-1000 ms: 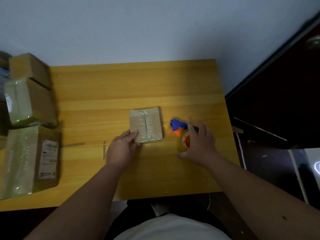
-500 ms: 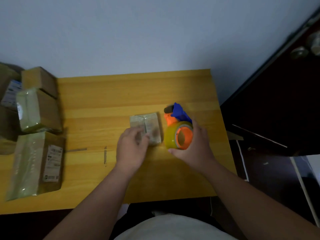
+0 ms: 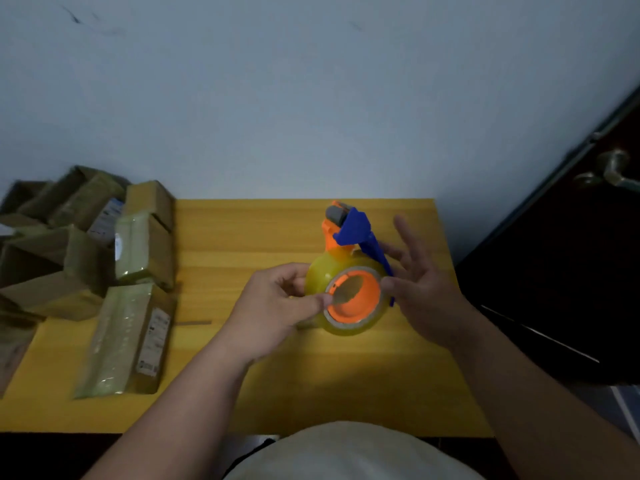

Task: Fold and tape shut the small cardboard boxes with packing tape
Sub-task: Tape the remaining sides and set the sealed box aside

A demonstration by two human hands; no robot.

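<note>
The tape dispenser (image 3: 348, 268), a yellow-tinted roll on an orange core with a blue handle and guard, is lifted above the wooden table (image 3: 259, 230) and tilted toward me. My left hand (image 3: 273, 306) grips the roll's left side, fingers curled and thumb at the rim of the core. Against its right side rests my right hand (image 3: 422, 299), with the thumb on the rim, the fingers spread straight and the blue handle running past the palm. The small taped box is hidden behind my hands and the dispenser.
Taped cardboard boxes (image 3: 145, 251) are piled at the table's left end, with a long labelled one (image 3: 128, 341) nearest me. A short tape strip (image 3: 194, 322) lies on the wood beside it. A dark door (image 3: 571, 271) with a metal handle (image 3: 613, 171) stands to the right.
My right hand picked the dispenser up from the table and brought it toward me. My left hand left the small box and took hold of the roll. The camera tilted upward.
</note>
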